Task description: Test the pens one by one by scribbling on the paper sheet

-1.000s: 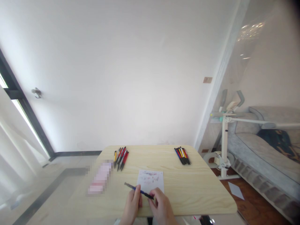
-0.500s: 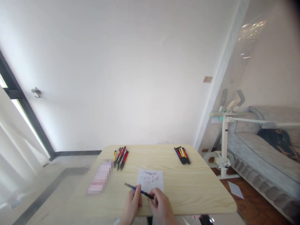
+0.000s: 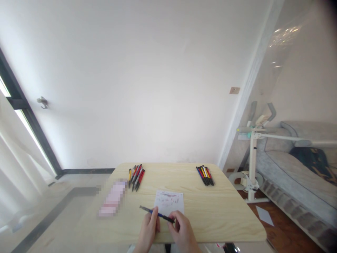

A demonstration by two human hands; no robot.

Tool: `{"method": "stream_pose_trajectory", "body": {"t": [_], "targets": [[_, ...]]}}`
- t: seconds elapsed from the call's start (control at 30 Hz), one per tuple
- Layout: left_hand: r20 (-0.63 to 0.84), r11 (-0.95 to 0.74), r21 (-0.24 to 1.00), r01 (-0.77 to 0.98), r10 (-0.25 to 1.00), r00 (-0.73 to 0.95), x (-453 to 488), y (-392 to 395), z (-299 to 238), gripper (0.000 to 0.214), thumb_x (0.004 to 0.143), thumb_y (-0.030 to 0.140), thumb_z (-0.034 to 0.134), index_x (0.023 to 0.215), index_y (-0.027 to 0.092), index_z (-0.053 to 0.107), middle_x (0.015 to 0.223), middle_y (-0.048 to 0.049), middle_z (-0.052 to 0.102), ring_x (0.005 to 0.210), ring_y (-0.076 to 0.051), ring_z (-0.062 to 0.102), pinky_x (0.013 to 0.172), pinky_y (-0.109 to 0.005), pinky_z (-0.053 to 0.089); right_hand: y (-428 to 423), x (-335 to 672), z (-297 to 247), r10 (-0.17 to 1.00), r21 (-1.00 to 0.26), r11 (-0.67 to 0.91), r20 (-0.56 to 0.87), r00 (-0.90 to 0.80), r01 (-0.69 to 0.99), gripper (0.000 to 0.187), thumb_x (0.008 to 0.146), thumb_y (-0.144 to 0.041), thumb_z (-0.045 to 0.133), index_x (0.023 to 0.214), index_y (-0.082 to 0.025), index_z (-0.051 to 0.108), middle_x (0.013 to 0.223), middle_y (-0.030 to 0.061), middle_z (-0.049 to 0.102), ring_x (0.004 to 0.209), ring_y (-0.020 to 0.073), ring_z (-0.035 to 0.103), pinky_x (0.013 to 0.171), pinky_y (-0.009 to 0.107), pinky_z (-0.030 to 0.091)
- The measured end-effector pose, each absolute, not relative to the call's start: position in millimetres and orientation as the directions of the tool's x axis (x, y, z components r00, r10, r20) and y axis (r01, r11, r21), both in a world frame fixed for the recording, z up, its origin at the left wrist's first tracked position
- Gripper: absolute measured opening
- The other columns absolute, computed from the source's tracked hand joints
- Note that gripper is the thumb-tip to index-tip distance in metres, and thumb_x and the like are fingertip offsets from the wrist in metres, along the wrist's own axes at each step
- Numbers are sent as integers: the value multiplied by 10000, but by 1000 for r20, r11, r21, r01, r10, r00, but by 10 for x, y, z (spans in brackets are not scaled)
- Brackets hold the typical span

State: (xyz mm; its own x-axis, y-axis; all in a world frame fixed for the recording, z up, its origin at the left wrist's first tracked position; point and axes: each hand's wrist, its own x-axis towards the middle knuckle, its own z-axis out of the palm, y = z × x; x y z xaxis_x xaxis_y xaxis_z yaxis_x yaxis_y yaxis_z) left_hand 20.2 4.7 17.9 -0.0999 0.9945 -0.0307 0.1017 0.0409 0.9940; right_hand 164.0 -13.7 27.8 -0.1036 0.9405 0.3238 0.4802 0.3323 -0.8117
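Observation:
Both of my hands hold one blue and black pen (image 3: 150,211) level above the near edge of the wooden table (image 3: 216,211). My left hand (image 3: 149,232) pinches its middle with closed fingers. My right hand (image 3: 183,232) pinches its right end, fingers closed. A small white paper (image 3: 170,201) with red and dark scribbles lies just beyond my hands.
A bunch of pens (image 3: 135,174) lies at the table's far left and another bunch of pens (image 3: 205,175) at the far right. A blurred pink object (image 3: 113,198) sits at the left. A white stand (image 3: 251,165) and a grey sofa (image 3: 300,175) are to the right.

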Motion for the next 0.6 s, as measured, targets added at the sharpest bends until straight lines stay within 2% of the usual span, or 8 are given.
{"method": "stream_pose_trajectory", "body": {"t": [0.17,0.3,0.4,0.6], "targets": [[-58,64,997,53,993,-98,240,48,230,588,735,665,378,369,205,410,325,26,388,367,-118,404,440,-251,312,-117,1677,294,946,-845,318,312,-88,430,52,718,-165,518,746,-182,558,556,-59,441,469,90,386,457,187,312],[-129,120,987,-107,988,-80,299,44,308,543,694,671,435,439,192,457,337,39,416,342,-109,403,394,-239,296,-75,1701,299,946,-874,319,317,-68,365,50,723,-196,530,759,-176,558,553,-62,417,466,91,368,448,192,297],[-161,153,960,-234,987,-14,349,49,335,539,703,646,454,423,186,438,335,39,415,325,-95,398,368,-225,266,-43,1701,324,949,-902,309,311,-44,302,70,738,-227,531,780,-175,552,550,-64,408,465,92,351,442,196,281],[-228,254,784,-566,967,118,467,62,297,431,706,562,523,506,186,455,351,78,376,307,-73,358,362,-210,246,-3,1676,392,958,-942,277,285,17,188,96,746,-252,520,795,-170,533,564,-55,421,465,92,334,431,204,261]]}}
